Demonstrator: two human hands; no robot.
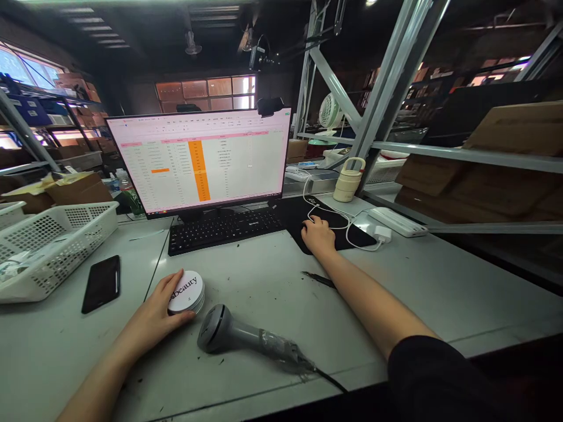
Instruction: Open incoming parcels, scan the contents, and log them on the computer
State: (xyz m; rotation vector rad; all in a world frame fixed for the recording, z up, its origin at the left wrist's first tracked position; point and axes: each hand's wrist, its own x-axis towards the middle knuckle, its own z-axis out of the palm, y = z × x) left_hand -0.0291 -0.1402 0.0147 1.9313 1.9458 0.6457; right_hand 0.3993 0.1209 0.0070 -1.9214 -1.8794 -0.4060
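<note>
My left hand (155, 313) curls around a round white tin (187, 292) printed with "beauty", which rests on the grey desk (264, 293). My right hand (317, 234) lies cupped over a computer mouse on a black mouse pad (294, 214); the mouse itself is hidden under the palm. A grey barcode scanner (237, 337) lies on its side between my arms, its cable running off the front edge. Straight ahead, a monitor (200, 161) shows a spreadsheet with orange cells, with a black keyboard (224, 227) beneath it.
A black phone (102, 283) lies face down beside a white plastic basket (57, 240) at the left. A pen (317, 278) lies near my right forearm. A cream jar (348, 179), white power strip (398, 221), fan and metal shelving with cardboard stand at the right.
</note>
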